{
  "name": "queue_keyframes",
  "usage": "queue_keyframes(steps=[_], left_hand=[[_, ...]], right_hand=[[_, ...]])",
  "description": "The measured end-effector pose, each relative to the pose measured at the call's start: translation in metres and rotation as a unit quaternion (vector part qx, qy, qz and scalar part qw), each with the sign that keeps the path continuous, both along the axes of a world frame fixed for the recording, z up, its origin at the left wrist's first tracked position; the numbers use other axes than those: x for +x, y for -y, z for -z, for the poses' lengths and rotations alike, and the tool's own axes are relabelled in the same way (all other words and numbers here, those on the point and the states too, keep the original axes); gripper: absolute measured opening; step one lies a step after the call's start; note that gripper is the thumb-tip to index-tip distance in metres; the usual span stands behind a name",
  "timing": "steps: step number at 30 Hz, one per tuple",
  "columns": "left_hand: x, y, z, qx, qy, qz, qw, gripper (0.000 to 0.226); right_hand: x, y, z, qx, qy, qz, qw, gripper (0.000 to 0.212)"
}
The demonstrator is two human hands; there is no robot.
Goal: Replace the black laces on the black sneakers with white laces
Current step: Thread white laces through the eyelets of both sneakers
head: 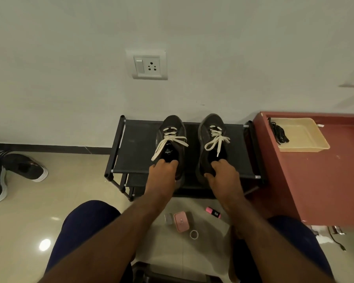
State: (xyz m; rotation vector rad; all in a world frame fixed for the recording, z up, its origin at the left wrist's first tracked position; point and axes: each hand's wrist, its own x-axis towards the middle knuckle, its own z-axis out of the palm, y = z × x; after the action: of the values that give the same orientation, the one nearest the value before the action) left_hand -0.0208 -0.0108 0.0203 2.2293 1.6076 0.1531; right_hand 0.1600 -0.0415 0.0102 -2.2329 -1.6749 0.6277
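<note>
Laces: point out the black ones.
The bundle lying in the beige tray on the red table; the laces threaded through both sneakers on the rack are white.

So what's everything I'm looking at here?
sneakers: two, black, side by side on rack
white laces: two, threaded through sneakers
black laces: one bundle, in tray
tray: one, beige, on table
table: one, red-brown, right
rack: one, black, against wall
wall socket: one, white, above rack
other shoes: two, dark, white-soled, floor left
box: one, pink, floor
highlighter: one, pink, floor
ring: one, white, floor
left hand: grips left sneaker's heel
right hand: grips right sneaker's heel
</note>
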Motion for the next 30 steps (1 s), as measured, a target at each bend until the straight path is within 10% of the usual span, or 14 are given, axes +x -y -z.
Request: queue_keyframes(steps=[30], left_hand=[[0.014,-0.057,-0.003,-0.057,-0.169,0.138,0.974,0.042]], right_hand=[[-0.039,-0.034,0.016,-0.054,0.038,-0.072,0.995,0.017]])
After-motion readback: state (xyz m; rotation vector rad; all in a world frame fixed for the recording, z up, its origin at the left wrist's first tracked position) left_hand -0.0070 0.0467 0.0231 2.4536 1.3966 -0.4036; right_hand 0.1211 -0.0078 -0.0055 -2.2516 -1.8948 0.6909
